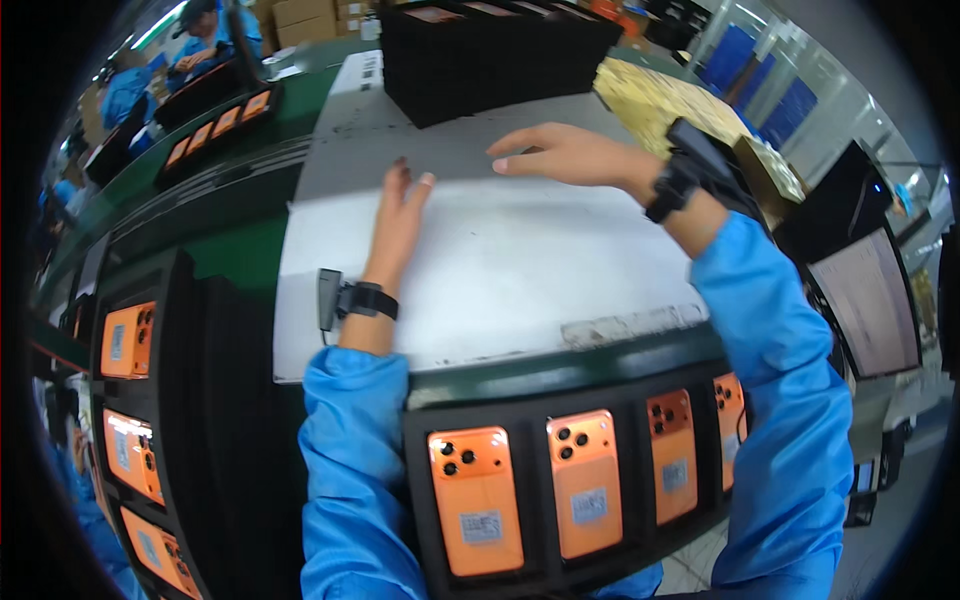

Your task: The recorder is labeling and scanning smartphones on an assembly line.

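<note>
Orange phones [475, 490] sit in a black tray [537, 500] just before the white board [560, 255]. Over the board, the left hand [398, 215] and right hand [575, 157] hang empty and apart; a black stack [490, 65] stands on its far end.

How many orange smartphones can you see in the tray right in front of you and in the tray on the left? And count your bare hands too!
Orange smartphones, front tray: 4 (one partly hidden)
Orange smartphones, left tray: 3
Bare hands: 2 (left hand, right hand)
Total: 9
</note>
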Demonstrator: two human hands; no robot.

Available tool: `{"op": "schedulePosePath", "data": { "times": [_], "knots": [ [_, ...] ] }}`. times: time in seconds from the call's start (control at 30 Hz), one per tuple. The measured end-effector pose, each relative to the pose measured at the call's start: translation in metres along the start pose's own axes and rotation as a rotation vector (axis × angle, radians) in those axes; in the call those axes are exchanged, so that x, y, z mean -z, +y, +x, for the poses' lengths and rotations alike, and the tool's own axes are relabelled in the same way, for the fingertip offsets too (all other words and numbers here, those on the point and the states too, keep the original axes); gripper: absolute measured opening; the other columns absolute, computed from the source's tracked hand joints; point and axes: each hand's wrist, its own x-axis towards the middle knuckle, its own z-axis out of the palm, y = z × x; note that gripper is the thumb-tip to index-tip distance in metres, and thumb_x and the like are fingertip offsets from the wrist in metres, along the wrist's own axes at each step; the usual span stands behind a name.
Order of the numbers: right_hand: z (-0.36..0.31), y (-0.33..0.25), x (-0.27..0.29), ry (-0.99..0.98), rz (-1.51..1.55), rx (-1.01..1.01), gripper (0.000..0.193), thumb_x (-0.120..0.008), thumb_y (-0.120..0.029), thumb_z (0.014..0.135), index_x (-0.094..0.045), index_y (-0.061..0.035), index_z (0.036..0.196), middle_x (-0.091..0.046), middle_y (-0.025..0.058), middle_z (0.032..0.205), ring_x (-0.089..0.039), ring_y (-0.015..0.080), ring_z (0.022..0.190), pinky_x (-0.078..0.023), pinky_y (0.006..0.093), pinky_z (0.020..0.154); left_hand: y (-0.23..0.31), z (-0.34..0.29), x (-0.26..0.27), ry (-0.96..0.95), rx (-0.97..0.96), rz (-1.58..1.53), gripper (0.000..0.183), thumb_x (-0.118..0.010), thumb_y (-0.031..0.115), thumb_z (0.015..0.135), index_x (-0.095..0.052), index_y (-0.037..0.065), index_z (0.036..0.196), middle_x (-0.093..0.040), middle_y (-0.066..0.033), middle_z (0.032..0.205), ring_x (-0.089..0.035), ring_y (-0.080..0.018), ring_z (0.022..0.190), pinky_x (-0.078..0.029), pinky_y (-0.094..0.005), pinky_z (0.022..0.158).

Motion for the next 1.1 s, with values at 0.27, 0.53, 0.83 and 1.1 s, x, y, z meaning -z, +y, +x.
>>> {"op": "schedulePosePath", "data": {
  "times": [0.27, 0.53, 0.83, 1.1],
  "knots": [
    [-0.274, -0.048, 0.021, 0.064, 0.194, -0.219, 0.054, -0.071, -0.044, 0.107, -0.066, -0.0051, 0.145, -0.074, 0.0149, 0.130, -0.069, 0.0227, 0.120, -0.056, 0.0367, 0.101, 0.047, -0.028, 0.030, -0.036, 0.154, -0.240, 0.050, -0.062, 0.035, 0.110, -0.060, 0.005, 0.150, -0.068, -0.0186, 0.146, -0.061, -0.0255, 0.142, -0.048, -0.0379, 0.114],
    [-0.461, 0.032, -0.082, 0.559, 0.505, -0.460, 0.059, -0.065, -0.017, 0.108, -0.047, -0.0042, 0.162, -0.053, 0.0115, 0.161, -0.048, 0.0236, 0.152, -0.039, 0.0392, 0.124, 0.108, -0.121, 0.043, -0.160, 0.187, -0.396, 0.040, -0.059, 0.028, 0.111, -0.063, 0.000, 0.139, -0.075, -0.0170, 0.130, -0.073, -0.0280, 0.123, -0.056, -0.0375, 0.105],
    [-0.430, 0.078, -0.112, 0.607, 0.975, -0.335, 0.063, -0.057, -0.015, 0.107, -0.040, -0.0016, 0.166, -0.047, 0.0164, 0.167, -0.043, 0.0269, 0.155, -0.034, 0.0377, 0.129, 0.114, -0.252, 0.065, -0.315, 0.257, -0.403, 0.039, -0.059, 0.025, 0.109, -0.067, -0.003, 0.135, -0.075, -0.0180, 0.127, -0.071, -0.0228, 0.117, -0.054, -0.0342, 0.107],
    [-0.416, 0.082, -0.130, 0.719, 1.386, -0.174, 0.048, -0.053, -0.033, 0.110, -0.059, -0.0020, 0.146, -0.067, 0.0132, 0.139, -0.062, 0.0229, 0.133, -0.047, 0.0358, 0.117, 0.116, -0.270, 0.060, -0.214, 0.247, -0.337, 0.037, -0.056, 0.025, 0.107, -0.071, -0.003, 0.126, -0.073, -0.0088, 0.110, -0.068, -0.0145, 0.101, -0.055, -0.0281, 0.092]
  ]
}}
